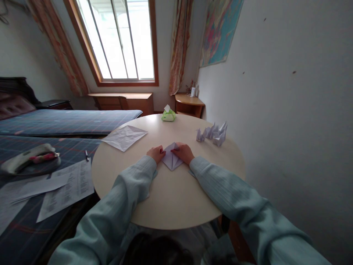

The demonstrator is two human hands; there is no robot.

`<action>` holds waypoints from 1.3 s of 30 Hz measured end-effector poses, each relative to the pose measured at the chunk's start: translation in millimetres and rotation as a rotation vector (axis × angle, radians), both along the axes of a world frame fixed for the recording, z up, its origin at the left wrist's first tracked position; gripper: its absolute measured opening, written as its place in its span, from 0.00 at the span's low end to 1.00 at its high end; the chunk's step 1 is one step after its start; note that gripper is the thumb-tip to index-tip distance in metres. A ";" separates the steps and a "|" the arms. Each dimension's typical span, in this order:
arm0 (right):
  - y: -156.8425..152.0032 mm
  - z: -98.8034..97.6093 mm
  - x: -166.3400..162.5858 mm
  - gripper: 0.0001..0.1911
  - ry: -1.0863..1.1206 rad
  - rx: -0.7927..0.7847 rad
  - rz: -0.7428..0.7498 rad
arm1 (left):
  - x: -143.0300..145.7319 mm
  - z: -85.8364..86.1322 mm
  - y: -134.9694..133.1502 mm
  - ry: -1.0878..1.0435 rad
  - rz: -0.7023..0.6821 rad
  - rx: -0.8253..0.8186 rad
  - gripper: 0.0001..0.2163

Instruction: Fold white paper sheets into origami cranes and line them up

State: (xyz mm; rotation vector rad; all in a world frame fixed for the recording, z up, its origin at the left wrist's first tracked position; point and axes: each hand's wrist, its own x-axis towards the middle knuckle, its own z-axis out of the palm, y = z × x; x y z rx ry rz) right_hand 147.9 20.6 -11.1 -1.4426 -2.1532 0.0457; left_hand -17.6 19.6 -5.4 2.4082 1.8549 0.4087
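Observation:
A folded sheet of white paper, roughly diamond-shaped with creases meeting along its middle, lies on the round table in front of me. My left hand is closed at the paper's left corner, its fingers curled and pinching that edge. From the other side my right hand grips the upper right part, thumb and fingers on the fold. The fingertips partly hide the paper's upper edges.
Several folded paper figures stand at the table's right. A creased paper sheet lies at the left, and a green tissue pack sits at the far edge. Beds flank the left side, with printed sheets and a pen. A wall rises at right.

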 end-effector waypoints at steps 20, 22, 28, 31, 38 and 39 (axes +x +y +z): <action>6.7 -3.2 6.5 0.15 0.001 -0.080 -0.140 | 0.2 -5.1 4.3 -0.067 -0.049 0.019 0.09; 6.9 -3.5 6.1 0.16 -0.009 -0.081 -0.107 | -0.5 -5.7 5.2 -0.076 -0.051 0.006 0.09; 8.6 -3.9 5.6 0.13 -0.054 -0.102 -0.109 | 0.4 -5.0 2.6 -0.110 -0.045 -0.017 0.16; 8.4 -3.6 5.5 0.12 -0.077 -0.117 -0.114 | 2.2 -3.6 0.2 -0.115 -0.054 -0.036 0.17; 7.6 -3.8 5.4 0.12 -0.131 -0.139 -0.154 | 6.0 -7.9 -2.9 -0.161 -0.296 0.064 0.08; 7.5 -3.7 5.7 0.12 -0.132 -0.137 -0.154 | 6.4 -8.8 -2.8 -0.165 -0.328 0.066 0.08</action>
